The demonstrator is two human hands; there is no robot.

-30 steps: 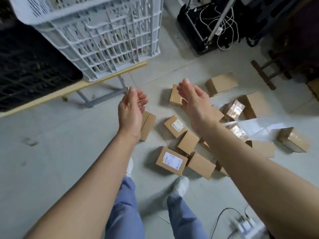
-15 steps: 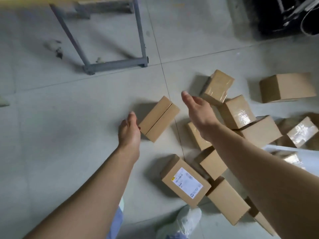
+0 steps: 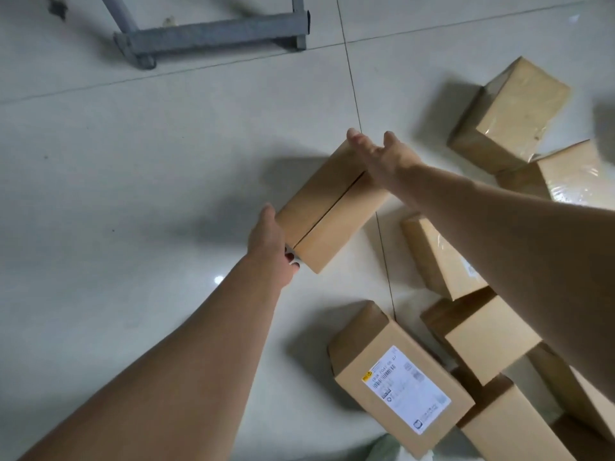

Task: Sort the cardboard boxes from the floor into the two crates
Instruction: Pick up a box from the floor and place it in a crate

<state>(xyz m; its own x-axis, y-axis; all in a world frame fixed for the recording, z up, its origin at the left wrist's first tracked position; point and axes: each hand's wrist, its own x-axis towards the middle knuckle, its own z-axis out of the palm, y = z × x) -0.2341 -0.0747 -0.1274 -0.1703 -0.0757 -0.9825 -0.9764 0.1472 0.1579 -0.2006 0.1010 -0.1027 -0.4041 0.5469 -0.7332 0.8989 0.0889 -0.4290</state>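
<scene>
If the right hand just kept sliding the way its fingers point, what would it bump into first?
Probably only bare floor, then the grey metal frame. The right hand lies flat against the far end of the plain box, and depth is unclear.

Left hand (image 3: 266, 242) fingers mostly hidden behind seamed brown cardboard box (image 3: 329, 207). Below-right of box, white shipping label (image 3: 406, 390) print illegible. Above it, grey metal frame (image 3: 213, 34) cut by top edge.

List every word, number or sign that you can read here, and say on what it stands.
White label on the near box: printed lines and a barcode, too blurred to read.
Faint mark on the taped box: too blurred to read.
Held box: no text shows.
</scene>
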